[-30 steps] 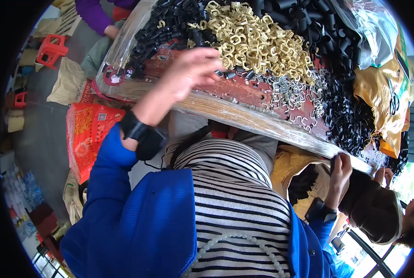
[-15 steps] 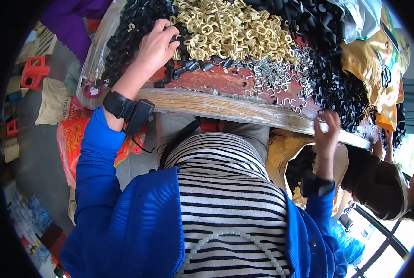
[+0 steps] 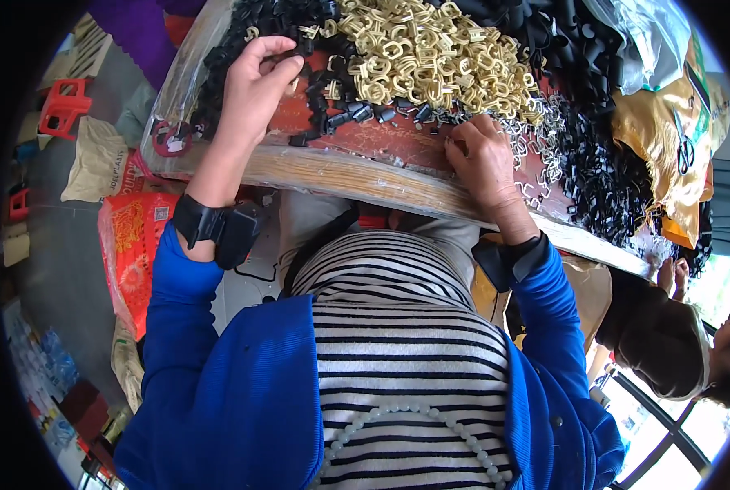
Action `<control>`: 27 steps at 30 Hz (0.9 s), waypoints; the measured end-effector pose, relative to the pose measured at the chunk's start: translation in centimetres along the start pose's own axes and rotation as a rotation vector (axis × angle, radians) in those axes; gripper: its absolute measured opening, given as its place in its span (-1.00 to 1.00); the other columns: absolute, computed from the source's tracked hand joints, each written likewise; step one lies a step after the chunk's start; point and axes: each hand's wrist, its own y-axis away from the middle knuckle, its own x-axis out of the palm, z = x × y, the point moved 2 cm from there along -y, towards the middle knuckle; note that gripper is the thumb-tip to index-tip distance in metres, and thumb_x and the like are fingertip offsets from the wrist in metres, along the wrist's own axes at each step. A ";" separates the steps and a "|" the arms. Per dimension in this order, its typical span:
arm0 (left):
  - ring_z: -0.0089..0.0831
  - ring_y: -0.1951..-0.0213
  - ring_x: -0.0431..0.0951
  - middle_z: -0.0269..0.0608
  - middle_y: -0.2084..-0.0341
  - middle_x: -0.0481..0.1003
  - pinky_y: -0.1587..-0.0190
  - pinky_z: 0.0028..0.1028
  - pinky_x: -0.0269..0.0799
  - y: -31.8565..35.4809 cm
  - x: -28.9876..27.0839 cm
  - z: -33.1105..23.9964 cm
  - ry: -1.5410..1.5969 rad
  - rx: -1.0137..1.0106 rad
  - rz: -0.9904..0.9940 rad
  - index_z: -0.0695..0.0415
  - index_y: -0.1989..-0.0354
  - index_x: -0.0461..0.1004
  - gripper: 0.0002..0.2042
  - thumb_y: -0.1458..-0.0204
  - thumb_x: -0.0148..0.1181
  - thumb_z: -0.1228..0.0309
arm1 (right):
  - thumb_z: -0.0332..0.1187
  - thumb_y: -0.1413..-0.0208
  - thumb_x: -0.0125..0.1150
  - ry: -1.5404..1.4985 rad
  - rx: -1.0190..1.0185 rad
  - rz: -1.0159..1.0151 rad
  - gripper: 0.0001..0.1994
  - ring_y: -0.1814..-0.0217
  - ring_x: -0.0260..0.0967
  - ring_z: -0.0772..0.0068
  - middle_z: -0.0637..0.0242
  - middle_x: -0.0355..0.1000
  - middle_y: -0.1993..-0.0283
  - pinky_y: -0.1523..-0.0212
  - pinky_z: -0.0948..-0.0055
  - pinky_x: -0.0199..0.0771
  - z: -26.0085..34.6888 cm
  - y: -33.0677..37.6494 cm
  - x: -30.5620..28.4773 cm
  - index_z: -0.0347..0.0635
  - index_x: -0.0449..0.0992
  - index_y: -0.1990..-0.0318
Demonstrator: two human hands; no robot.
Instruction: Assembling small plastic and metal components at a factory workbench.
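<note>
My left hand (image 3: 253, 91) is over the far left of the table, its thumb and forefinger brought together beside a heap of small black plastic pieces (image 3: 218, 69). Something dark shows at those fingertips, too small to name. To its right lies a large pile of pale gold metal loops (image 3: 430, 61). My right hand (image 3: 487, 159) is at the pile's front edge, fingers curled in; whatever they hold is hidden. Beside it lie silver wire hooks (image 3: 549, 143). A loose row of black clips (image 3: 348, 116) lies on the red tabletop (image 3: 365, 140) between my hands.
A worn wooden rail (image 3: 357, 173) edges the table in front of me. More black parts (image 3: 610, 180) are heaped on the right, near a gold sack (image 3: 651, 131) with scissors (image 3: 686, 153). Another person (image 3: 655, 335) sits at the right. A red stool (image 3: 64, 108) stands left.
My right hand has come up and left from beyond the table's front edge to the gold pile's edge, its fingers curling in. My left hand has drawn slightly left, away from the gold loops.
</note>
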 end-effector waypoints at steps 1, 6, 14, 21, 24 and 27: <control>-0.45 0.42 0.41 -0.16 0.35 0.37 0.44 -0.53 0.35 0.1 0.0 0.1 0.278 -0.048 0.064 0.23 0.34 0.33 -0.83 0.14 0.04 0.48 | -0.38 0.25 0.10 0.011 0.004 0.015 -0.91 0.34 0.22 0.22 0.27 0.25 0.44 0.31 0.34 0.22 0.1 -0.1 0.1 -0.15 0.39 0.52; -0.37 0.36 0.42 -0.01 0.29 0.35 0.35 -0.53 0.42 0.6 0.5 0.4 1.118 -0.280 0.344 0.33 0.22 0.26 -0.76 0.05 -0.11 0.46 | -0.39 0.23 0.05 0.015 0.010 0.078 -0.91 0.33 0.22 0.20 0.25 0.22 0.43 0.32 0.33 0.21 0.2 -0.5 0.6 -0.16 0.34 0.51; -0.26 0.27 0.42 0.09 0.25 0.32 0.24 -0.50 0.43 2.6 3.5 -0.3 1.418 -0.455 0.575 0.37 0.12 0.16 -0.69 -0.01 -0.20 0.40 | -0.43 0.18 0.00 0.011 -0.024 0.041 -0.94 0.36 0.22 0.16 0.23 0.21 0.43 0.37 0.32 0.21 -0.3 -0.3 1.1 -0.17 0.31 0.50; -0.29 0.29 0.42 0.01 0.27 0.34 0.25 -0.50 0.42 4.2 6.0 -0.8 1.385 -0.476 0.695 0.30 0.11 0.17 -0.69 -0.03 -0.19 0.36 | -0.44 0.14 0.02 -0.252 0.077 -0.017 -0.92 0.46 0.25 0.29 0.26 0.24 0.49 0.48 0.47 0.22 -0.9 -0.2 -0.4 -0.21 0.34 0.44; -0.31 0.30 0.43 -0.02 0.28 0.35 0.26 -0.51 0.42 4.8 7.2 -1.4 1.366 -0.471 0.745 0.27 0.11 0.18 -0.71 -0.03 -0.18 0.36 | -0.43 0.09 0.02 -0.407 0.141 0.020 -0.91 0.50 0.25 0.43 0.31 0.27 0.52 0.52 0.56 0.21 -1.2 0.1 -0.7 -0.24 0.34 0.42; -0.41 0.31 0.42 -0.03 0.23 0.33 0.30 -0.52 0.42 5.2 8.5 -2.1 1.139 -0.473 0.725 0.22 0.04 0.14 -0.68 -0.04 -0.21 0.36 | -0.42 0.03 -0.01 -0.957 0.425 0.173 -0.89 0.51 0.17 0.65 0.43 0.27 0.55 0.50 0.67 0.16 -1.8 0.5 -0.3 -0.29 0.35 0.41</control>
